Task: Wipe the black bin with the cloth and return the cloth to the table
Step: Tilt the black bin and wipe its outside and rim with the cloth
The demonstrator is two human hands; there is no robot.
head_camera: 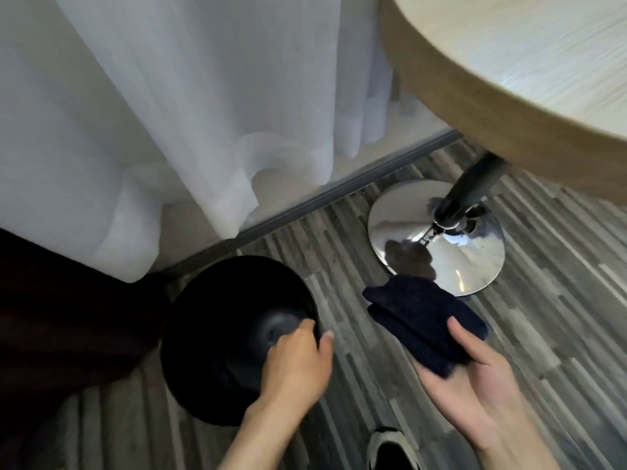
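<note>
The round black bin (pixel 217 320) stands on the striped floor at lower left, seen from above with its dark inside showing. My left hand (pixel 298 364) grips its right rim, fingers inside and thumb outside. A folded dark navy cloth (pixel 420 320) lies across the palm of my right hand (pixel 475 378), thumb pressed on top, held above the floor to the right of the bin and apart from it. The round light-wood table (pixel 529 62) fills the upper right.
The table's dark post meets a shiny chrome disc base (pixel 437 245) on the floor just behind the cloth. White sheer curtains (pixel 169 113) hang along a floor track behind the bin. Something dark red (pixel 51 317) sits left of the bin. A shoe (pixel 390 449) shows at the bottom.
</note>
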